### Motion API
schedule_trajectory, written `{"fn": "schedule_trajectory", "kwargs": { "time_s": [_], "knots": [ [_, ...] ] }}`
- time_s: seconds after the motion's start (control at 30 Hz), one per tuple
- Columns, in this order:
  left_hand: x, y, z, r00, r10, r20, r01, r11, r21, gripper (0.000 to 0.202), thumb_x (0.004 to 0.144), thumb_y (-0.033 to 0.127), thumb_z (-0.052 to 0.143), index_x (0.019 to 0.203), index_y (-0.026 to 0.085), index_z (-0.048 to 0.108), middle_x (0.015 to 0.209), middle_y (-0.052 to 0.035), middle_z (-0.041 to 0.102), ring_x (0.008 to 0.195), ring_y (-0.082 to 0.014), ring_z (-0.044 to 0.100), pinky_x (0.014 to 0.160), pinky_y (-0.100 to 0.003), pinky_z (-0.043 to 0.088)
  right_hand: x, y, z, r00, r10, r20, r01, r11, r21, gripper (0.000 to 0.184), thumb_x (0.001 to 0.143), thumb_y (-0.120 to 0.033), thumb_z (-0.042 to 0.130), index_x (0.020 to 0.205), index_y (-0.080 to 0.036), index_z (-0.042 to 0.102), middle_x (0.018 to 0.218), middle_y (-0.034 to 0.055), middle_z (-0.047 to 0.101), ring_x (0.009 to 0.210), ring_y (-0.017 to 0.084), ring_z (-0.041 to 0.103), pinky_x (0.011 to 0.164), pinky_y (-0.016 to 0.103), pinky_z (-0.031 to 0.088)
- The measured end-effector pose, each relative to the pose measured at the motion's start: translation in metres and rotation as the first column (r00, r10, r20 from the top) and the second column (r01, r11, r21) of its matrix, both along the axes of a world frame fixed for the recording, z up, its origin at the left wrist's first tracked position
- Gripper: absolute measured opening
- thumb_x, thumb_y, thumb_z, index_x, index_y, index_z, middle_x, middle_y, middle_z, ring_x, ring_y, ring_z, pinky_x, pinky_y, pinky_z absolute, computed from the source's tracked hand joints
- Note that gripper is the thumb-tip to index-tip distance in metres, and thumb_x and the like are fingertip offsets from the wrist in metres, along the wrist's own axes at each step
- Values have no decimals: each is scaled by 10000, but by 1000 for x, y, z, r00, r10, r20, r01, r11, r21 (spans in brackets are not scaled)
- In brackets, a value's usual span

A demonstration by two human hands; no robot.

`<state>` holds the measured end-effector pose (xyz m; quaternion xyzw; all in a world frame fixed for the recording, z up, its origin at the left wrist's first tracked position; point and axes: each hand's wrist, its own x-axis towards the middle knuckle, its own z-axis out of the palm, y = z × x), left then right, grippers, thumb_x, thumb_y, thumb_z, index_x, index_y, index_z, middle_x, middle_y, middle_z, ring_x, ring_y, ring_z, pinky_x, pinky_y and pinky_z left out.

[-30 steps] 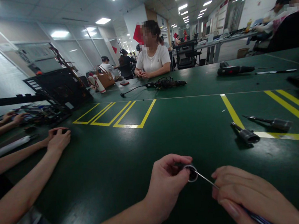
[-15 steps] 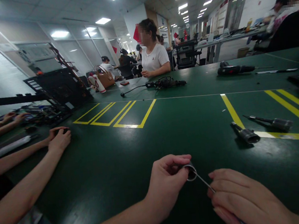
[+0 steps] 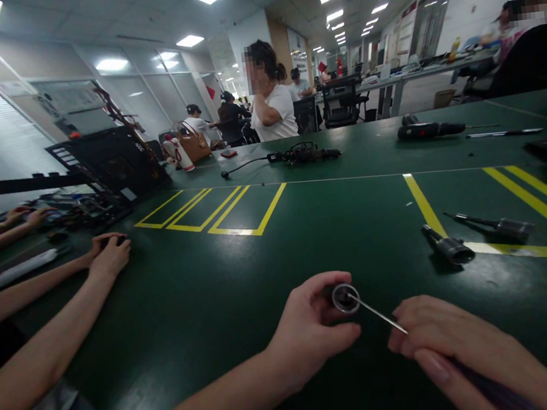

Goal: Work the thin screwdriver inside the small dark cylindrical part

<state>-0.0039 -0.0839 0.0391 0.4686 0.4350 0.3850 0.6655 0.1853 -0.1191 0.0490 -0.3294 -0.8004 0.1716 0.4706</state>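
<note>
My left hand (image 3: 308, 333) is closed around a small dark cylindrical part (image 3: 345, 298) with a shiny round rim, its open end facing me. My right hand (image 3: 468, 354) grips a thin screwdriver (image 3: 377, 313) whose metal shaft points up and left, with its tip inside the part's opening. Both hands hover just above the dark green table (image 3: 243, 281) near its front edge. The screwdriver's handle is mostly hidden inside my right fist.
Two more dark cylindrical parts (image 3: 449, 248) (image 3: 498, 227) lie to the right by yellow tape lines. A neighbour's arms and hands (image 3: 106, 257) rest at left. Farther off are a power screwdriver (image 3: 430, 128), a cabled tool (image 3: 302, 154), a black chassis (image 3: 105, 161) and a seated person (image 3: 269, 100).
My left hand has tipped the cylindrical part up so its open rim faces me more fully. Both hands shifted slightly upward. The person across the table has turned sideways and raised an arm.
</note>
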Motion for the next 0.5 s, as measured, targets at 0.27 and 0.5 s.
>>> {"fn": "schedule_trajectory", "kwargs": {
  "time_s": [0.27, 0.5],
  "knots": [
    [-7, 47, 15, 925, 20, -379, 155, 891, 426, 300, 625, 218, 764, 902, 167, 661, 920, -62, 636, 873, -204, 577, 779, -339, 456, 12, 3, -12, 941, -118, -316, -49, 879, -474, 250, 895, -310, 479, 743, -238, 665, 729, 37, 668, 747, 209, 637, 633, 286, 502],
    [20, 95, 6, 999, -48, -20, 52, 917, 395, 337, 710, 355, 705, 889, 190, 472, 841, -9, 595, 856, -166, 583, 790, -315, 437, 7, 18, -3, 743, -266, -614, -313, 673, -670, 290, 832, -358, 553, 616, -207, 675, 618, 29, 617, 673, 193, 592, 590, 274, 480]
  ]
}}
